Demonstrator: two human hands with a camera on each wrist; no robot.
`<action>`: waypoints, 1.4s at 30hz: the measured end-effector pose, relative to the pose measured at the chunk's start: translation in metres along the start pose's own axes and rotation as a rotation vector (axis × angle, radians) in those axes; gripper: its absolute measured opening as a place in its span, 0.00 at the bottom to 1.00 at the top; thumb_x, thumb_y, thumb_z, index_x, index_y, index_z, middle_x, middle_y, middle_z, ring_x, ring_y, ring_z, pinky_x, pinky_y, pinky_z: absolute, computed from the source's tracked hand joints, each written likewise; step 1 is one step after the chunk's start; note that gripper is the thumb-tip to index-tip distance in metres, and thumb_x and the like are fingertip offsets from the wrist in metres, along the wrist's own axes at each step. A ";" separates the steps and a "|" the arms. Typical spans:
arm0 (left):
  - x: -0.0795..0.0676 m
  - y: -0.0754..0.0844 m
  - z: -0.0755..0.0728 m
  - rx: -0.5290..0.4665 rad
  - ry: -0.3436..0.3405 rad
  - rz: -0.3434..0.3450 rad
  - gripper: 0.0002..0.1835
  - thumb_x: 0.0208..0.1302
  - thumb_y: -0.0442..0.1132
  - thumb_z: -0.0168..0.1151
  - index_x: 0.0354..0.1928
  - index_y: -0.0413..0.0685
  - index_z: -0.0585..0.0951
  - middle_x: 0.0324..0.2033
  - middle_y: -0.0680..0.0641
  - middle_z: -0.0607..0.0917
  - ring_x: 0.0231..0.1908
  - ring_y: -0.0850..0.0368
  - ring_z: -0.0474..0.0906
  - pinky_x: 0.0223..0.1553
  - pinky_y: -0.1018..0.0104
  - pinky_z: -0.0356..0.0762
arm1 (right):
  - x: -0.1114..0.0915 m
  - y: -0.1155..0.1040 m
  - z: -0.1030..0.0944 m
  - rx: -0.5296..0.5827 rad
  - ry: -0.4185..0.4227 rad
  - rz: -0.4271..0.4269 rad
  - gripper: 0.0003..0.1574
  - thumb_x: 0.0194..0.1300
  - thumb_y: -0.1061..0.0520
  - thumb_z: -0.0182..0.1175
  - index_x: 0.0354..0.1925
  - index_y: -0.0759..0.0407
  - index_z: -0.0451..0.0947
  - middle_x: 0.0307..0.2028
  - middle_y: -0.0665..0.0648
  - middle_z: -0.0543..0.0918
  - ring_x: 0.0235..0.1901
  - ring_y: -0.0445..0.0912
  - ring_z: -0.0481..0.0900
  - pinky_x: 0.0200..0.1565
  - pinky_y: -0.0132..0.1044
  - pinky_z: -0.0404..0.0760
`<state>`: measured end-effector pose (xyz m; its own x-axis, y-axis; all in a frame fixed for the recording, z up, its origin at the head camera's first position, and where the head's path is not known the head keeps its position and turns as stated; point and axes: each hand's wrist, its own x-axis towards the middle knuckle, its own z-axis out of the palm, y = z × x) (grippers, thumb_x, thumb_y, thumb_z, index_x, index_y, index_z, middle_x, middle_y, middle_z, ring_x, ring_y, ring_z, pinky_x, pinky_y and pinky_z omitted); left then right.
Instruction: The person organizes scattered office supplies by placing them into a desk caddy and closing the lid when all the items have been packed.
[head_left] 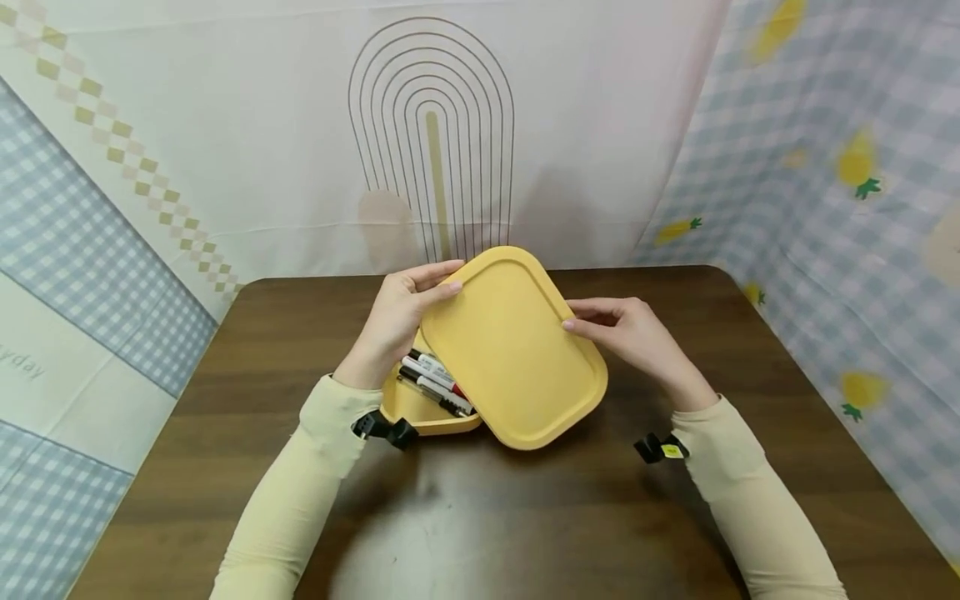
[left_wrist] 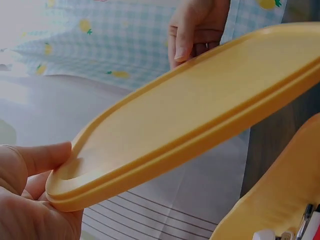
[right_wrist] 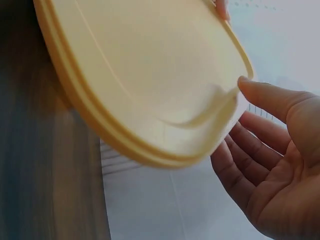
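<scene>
A yellow rectangular lid [head_left: 517, 350] with rounded corners is held tilted between both hands. My left hand [head_left: 390, 321] pinches its upper left edge, thumb on top, as the left wrist view also shows at the lid's [left_wrist: 165, 120] near corner. Thumb over the rim and fingers beneath, my right hand [head_left: 633, 337] grips the right edge; the right wrist view shows this hand [right_wrist: 280, 150] close up. Below the lid sits a yellow box [head_left: 431, 427], partly covered by it. Several pens and markers [head_left: 435, 379] lie inside; the rest of the box's inside is hidden.
The box stands on a dark brown wooden table [head_left: 300, 333]. A white cloth with printed arches [head_left: 431, 167] hangs behind the table, and checked cloth with pineapples [head_left: 847, 250] hangs on the right. Each wrist carries a small black camera [head_left: 386, 429].
</scene>
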<state>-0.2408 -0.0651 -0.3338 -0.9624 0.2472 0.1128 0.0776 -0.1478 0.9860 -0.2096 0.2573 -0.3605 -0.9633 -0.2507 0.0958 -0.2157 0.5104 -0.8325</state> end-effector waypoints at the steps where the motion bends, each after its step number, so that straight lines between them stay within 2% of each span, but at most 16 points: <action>1: 0.001 0.001 -0.001 0.003 -0.007 -0.006 0.20 0.66 0.30 0.66 0.60 0.36 0.81 0.49 0.42 0.87 0.42 0.53 0.86 0.43 0.62 0.84 | 0.002 -0.002 0.002 -0.008 0.000 -0.002 0.31 0.61 0.37 0.70 0.58 0.49 0.84 0.49 0.53 0.87 0.46 0.44 0.85 0.45 0.39 0.84; 3: 0.003 0.001 -0.002 0.009 -0.024 -0.013 0.21 0.67 0.30 0.66 0.61 0.36 0.80 0.51 0.41 0.86 0.43 0.52 0.86 0.43 0.61 0.84 | 0.006 -0.005 0.005 -0.009 -0.014 -0.002 0.31 0.62 0.39 0.70 0.58 0.53 0.84 0.46 0.55 0.88 0.45 0.46 0.85 0.44 0.39 0.84; 5: 0.004 0.003 -0.005 0.021 -0.034 -0.019 0.21 0.67 0.30 0.65 0.61 0.37 0.80 0.53 0.40 0.85 0.43 0.52 0.86 0.44 0.60 0.84 | 0.011 -0.005 0.007 0.037 -0.048 0.010 0.31 0.63 0.42 0.70 0.58 0.58 0.82 0.45 0.57 0.88 0.44 0.47 0.86 0.44 0.39 0.85; 10: 0.004 0.006 -0.012 0.026 -0.024 -0.034 0.21 0.67 0.31 0.66 0.61 0.38 0.81 0.53 0.40 0.85 0.44 0.52 0.86 0.44 0.61 0.84 | 0.024 0.002 0.013 0.260 -0.106 0.071 0.28 0.65 0.51 0.70 0.57 0.65 0.80 0.44 0.57 0.89 0.41 0.46 0.87 0.44 0.39 0.85; 15: 0.004 0.009 -0.016 -0.022 0.023 -0.022 0.22 0.65 0.31 0.67 0.61 0.34 0.80 0.50 0.42 0.87 0.43 0.53 0.86 0.43 0.62 0.84 | 0.032 0.006 0.023 0.418 -0.131 0.085 0.25 0.65 0.54 0.70 0.56 0.66 0.80 0.40 0.55 0.89 0.39 0.46 0.87 0.41 0.40 0.85; 20: 0.001 0.009 -0.023 -0.073 0.089 0.001 0.24 0.67 0.35 0.67 0.63 0.35 0.78 0.50 0.42 0.86 0.45 0.52 0.85 0.45 0.62 0.84 | 0.035 0.004 0.030 0.544 -0.072 0.074 0.19 0.66 0.57 0.69 0.52 0.64 0.83 0.39 0.54 0.89 0.37 0.45 0.88 0.40 0.39 0.85; 25: -0.010 0.006 -0.035 -0.020 0.183 0.012 0.25 0.67 0.37 0.67 0.63 0.35 0.77 0.52 0.38 0.84 0.47 0.55 0.84 0.50 0.63 0.82 | 0.043 0.002 0.036 0.738 -0.011 0.064 0.10 0.68 0.60 0.67 0.47 0.61 0.86 0.38 0.54 0.89 0.37 0.44 0.88 0.40 0.37 0.85; 30: -0.022 -0.002 -0.042 0.047 0.182 0.019 0.23 0.67 0.32 0.66 0.62 0.29 0.77 0.48 0.36 0.85 0.42 0.59 0.86 0.48 0.63 0.83 | 0.048 -0.001 0.045 0.874 0.009 0.084 0.07 0.69 0.63 0.64 0.44 0.57 0.86 0.38 0.54 0.89 0.37 0.43 0.88 0.40 0.35 0.85; 34: -0.029 -0.008 -0.043 0.113 0.194 0.042 0.22 0.66 0.32 0.67 0.60 0.31 0.79 0.45 0.40 0.86 0.41 0.60 0.86 0.44 0.64 0.84 | 0.050 -0.005 0.055 0.915 0.039 0.112 0.07 0.69 0.62 0.64 0.44 0.56 0.87 0.38 0.54 0.89 0.38 0.43 0.88 0.41 0.34 0.85; 37: -0.034 -0.008 -0.046 0.157 0.224 0.046 0.22 0.65 0.34 0.69 0.59 0.33 0.81 0.42 0.44 0.87 0.40 0.61 0.85 0.40 0.66 0.84 | 0.051 -0.009 0.063 0.886 0.065 0.122 0.09 0.68 0.61 0.66 0.47 0.58 0.86 0.39 0.53 0.89 0.38 0.42 0.88 0.41 0.34 0.85; 39: -0.037 -0.007 -0.050 0.178 0.239 0.046 0.21 0.65 0.35 0.70 0.59 0.34 0.82 0.42 0.46 0.87 0.39 0.61 0.84 0.38 0.67 0.84 | 0.051 -0.011 0.069 0.836 0.074 0.115 0.15 0.68 0.59 0.66 0.52 0.61 0.84 0.40 0.52 0.89 0.38 0.42 0.87 0.40 0.34 0.85; 42: -0.040 -0.006 -0.058 0.204 0.252 0.038 0.22 0.65 0.36 0.70 0.59 0.34 0.82 0.43 0.45 0.87 0.38 0.61 0.84 0.37 0.68 0.84 | 0.051 -0.014 0.075 0.703 0.072 0.093 0.25 0.69 0.55 0.67 0.59 0.66 0.80 0.40 0.52 0.89 0.36 0.42 0.87 0.38 0.34 0.85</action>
<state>-0.2179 -0.1298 -0.3511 -0.9900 -0.0031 0.1409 0.1406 0.0493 0.9888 -0.2434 0.1756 -0.3850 -0.9861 -0.1645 0.0229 -0.0014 -0.1300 -0.9915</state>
